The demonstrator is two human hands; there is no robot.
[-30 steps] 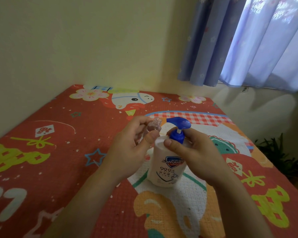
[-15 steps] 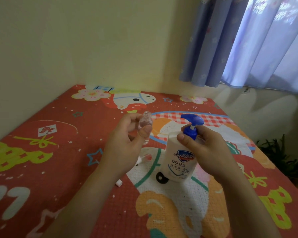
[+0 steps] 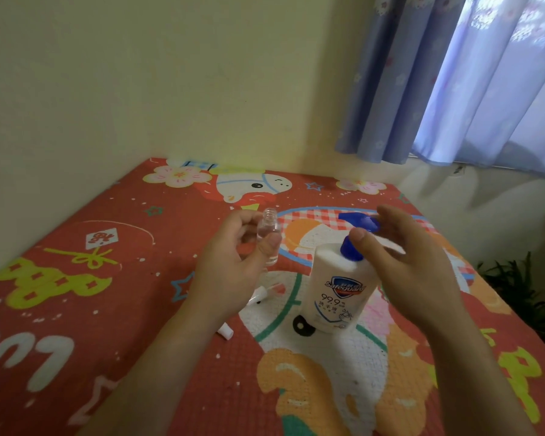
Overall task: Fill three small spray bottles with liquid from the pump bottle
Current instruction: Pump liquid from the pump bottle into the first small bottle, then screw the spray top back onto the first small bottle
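That tiny clear spray bottle (image 3: 267,239) pinched upright, cap off, in the left hand (image 3: 233,265) looks light and slick, so hold it mid-body, while the open right hand (image 3: 403,262) hovers over the heavier Safeguard pump bottle (image 3: 340,286) standing on the mat (image 3: 76,278).
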